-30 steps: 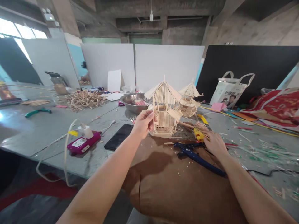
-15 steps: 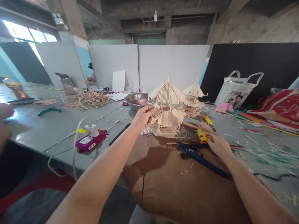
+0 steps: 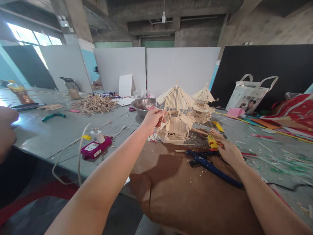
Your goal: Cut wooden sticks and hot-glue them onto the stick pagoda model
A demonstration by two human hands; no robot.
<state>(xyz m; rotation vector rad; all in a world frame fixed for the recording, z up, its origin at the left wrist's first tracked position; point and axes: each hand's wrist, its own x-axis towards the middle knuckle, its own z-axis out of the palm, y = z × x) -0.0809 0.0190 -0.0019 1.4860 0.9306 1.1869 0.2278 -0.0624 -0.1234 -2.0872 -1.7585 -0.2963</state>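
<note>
A pavilion model (image 3: 177,125) built from thin wooden sticks, with a pointed roof, stands on the table at the edge of a brown sheet (image 3: 195,202). At its left side my left hand (image 3: 154,120) is closed in a pinch on a thin wooden stick (image 3: 162,118). Right of the model, my right hand (image 3: 230,151) is closed around the rear of a yellow tool (image 3: 212,142); its grip is hidden by the fingers. Just below lies a blue-handled cutter (image 3: 207,164). Behind stands a second stick pavilion (image 3: 202,104).
A metal bowl (image 3: 138,109) and a stick pile (image 3: 97,105) are at the back. A purple power strip (image 3: 96,148) with white cable and teal pliers (image 3: 53,117) lie left. A tote bag (image 3: 246,96) and scraps are right. Another person's arm (image 3: 7,130) shows far left.
The view has shifted slightly. My left hand has moved a little to the right against the model, still pinching the stick. My right hand holds almost the same place.
</note>
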